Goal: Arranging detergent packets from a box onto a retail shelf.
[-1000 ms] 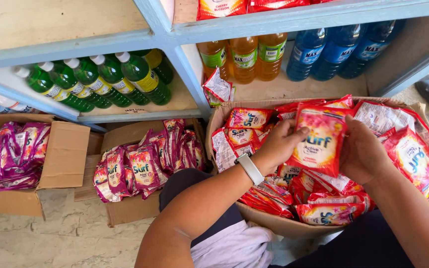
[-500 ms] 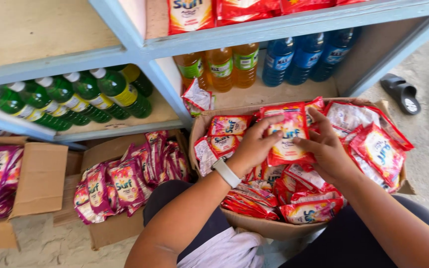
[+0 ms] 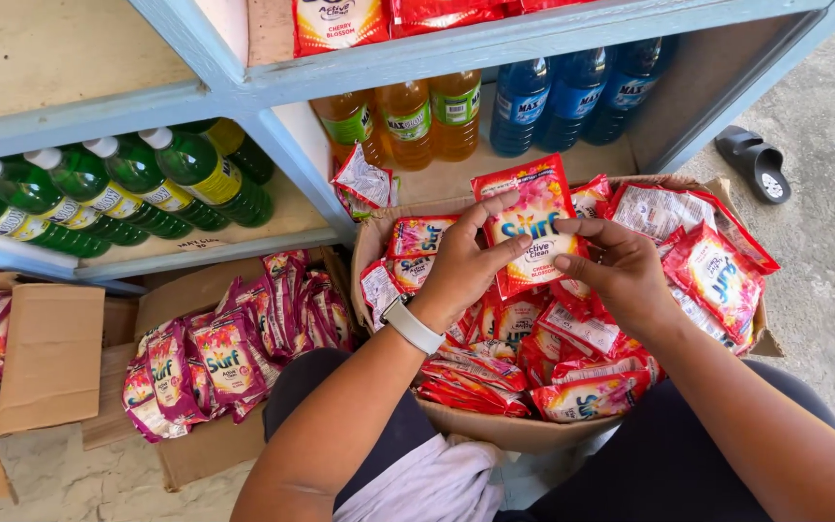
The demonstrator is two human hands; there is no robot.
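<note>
While a person crouches before a pale blue shelf unit (image 3: 273, 145), both hands lift one red detergent sachet (image 3: 526, 224) above an open cardboard box (image 3: 495, 430) that rests on their lap. Their left hand (image 3: 466, 261), with a white watch (image 3: 411, 325) at the wrist, pinches the sachet's left edge between thumb and fingers. Their right hand (image 3: 611, 266) grips the sachet's right edge, fingertips closed on the packet. So both hands are clamped on the same sachet, held upright just over the box, level with the shelf's lowest ledge.

Inside the box lie many more red sachets (image 3: 572, 372), piled loosely, some face down showing white backs. To the left, on the ground, a second cardboard box (image 3: 195, 454) holds rows of pink and purple sachets (image 3: 224, 353), and a third box (image 3: 45, 358) sits further left with purple packets.

On the shelf behind stand green bottles (image 3: 128, 188) lying tilted at left, orange bottles (image 3: 408, 121) in the middle, and blue bottles (image 3: 572, 92) at right. One loose white and red packet (image 3: 364, 184) leans by the shelf post. A black sandal (image 3: 754, 162) lies on the concrete floor (image 3: 823, 261) at far right.
</note>
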